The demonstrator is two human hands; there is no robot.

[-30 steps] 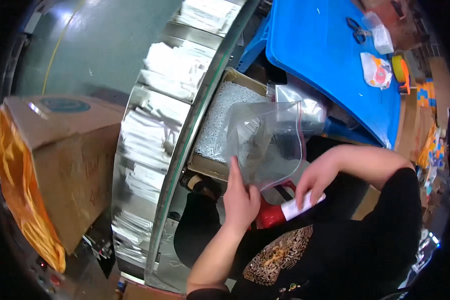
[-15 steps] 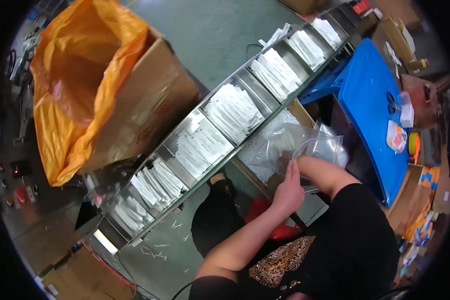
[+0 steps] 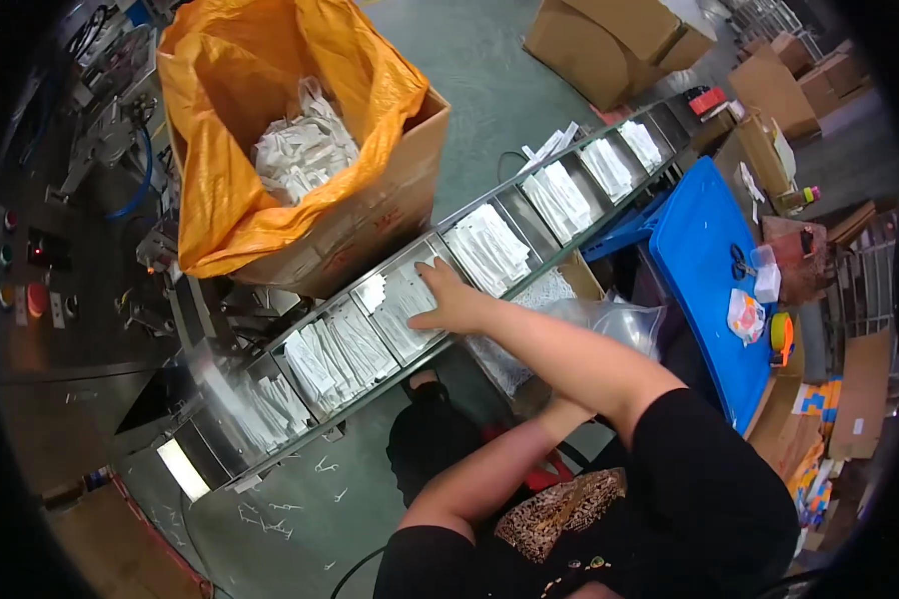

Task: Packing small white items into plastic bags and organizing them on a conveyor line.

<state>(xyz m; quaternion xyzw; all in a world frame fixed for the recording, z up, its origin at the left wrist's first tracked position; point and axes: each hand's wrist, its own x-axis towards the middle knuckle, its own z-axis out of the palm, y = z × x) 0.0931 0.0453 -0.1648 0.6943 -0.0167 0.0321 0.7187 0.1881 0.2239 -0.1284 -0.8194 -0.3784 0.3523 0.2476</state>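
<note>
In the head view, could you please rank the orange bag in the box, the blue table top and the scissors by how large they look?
1. orange bag, largest.
2. blue table top, smaller in the picture, though it lies near the bent rim, so its true size is unsure.
3. scissors, by far the smallest.

Black short-sleeved top — sleeves end above the elbows — over a leopard-print garment; forearms bare, no gloves.

Even, bright overhead light; sharp centre, fisheye-bent edges, black corners.
</note>
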